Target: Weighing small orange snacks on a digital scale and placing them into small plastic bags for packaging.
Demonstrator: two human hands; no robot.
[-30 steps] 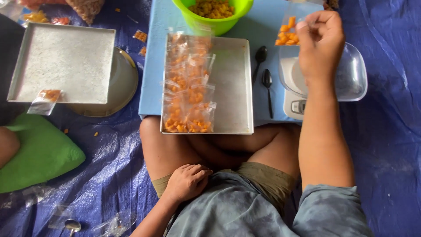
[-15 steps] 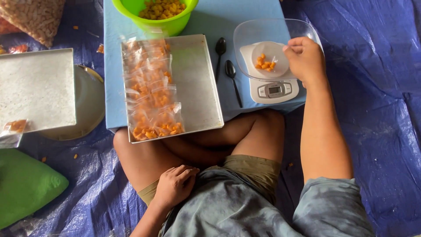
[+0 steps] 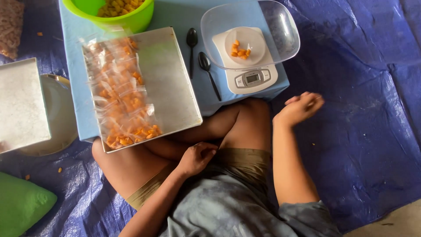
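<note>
I sit cross-legged on a blue tarp behind a low light-blue table [image 3: 175, 17]. My left hand [image 3: 197, 157] rests loosely curled on my lap, holding nothing. My right hand [image 3: 302, 106] hovers beside my knee, right of the table, fingers loosely curled and empty. A white kitchen scale [image 3: 252, 79] carries a clear bowl [image 3: 280, 30] with a few orange snack pieces [image 3: 240, 49]. Two black spoons [image 3: 199, 52] lie left of the scale. A metal tray [image 3: 171, 83] holds several small clear bags of orange snacks [image 3: 120, 94].
A green bowl [image 3: 131, 19] of orange snacks stands at the table's far edge. Another metal tray [image 3: 19, 105] lies on a round plate at the left. A green cushion [image 3: 19, 204] sits at bottom left. Blue tarp [image 3: 364, 109] covers the floor.
My right hand has left the scale bowl and dropped back toward my knee. The view has shifted so the table sits higher in frame. My left hand stayed on my lap.
</note>
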